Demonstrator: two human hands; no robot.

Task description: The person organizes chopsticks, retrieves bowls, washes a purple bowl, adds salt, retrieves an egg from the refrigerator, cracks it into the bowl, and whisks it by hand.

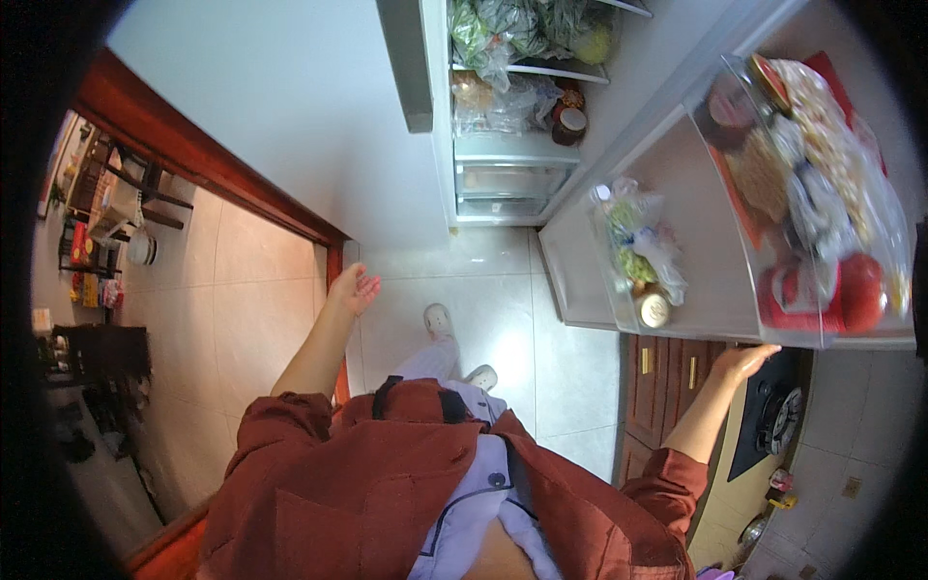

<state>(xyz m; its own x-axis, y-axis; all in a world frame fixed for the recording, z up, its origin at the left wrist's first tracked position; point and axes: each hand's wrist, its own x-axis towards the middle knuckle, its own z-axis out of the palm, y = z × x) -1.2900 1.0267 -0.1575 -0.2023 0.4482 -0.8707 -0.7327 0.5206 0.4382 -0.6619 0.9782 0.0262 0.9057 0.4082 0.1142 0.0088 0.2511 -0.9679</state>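
Observation:
My left hand is held out over the tiled floor beside the red-brown door frame. Its fingers are loosely bent and apart, with nothing in them. On the other side, my right hand is at the free edge of the open refrigerator door, fingers stretched along it. Whether they grip the edge is hidden. The door's upper bin holds bagged food, jars and a red round-ended container. A lower bin has a bag of green vegetables and a jar with a pale lid.
Inside the refrigerator, bagged greens lie above dark jars and clear drawers. A gas hob and wooden cabinets stand behind the door on the right. Through the doorway at left are a chair and shelves.

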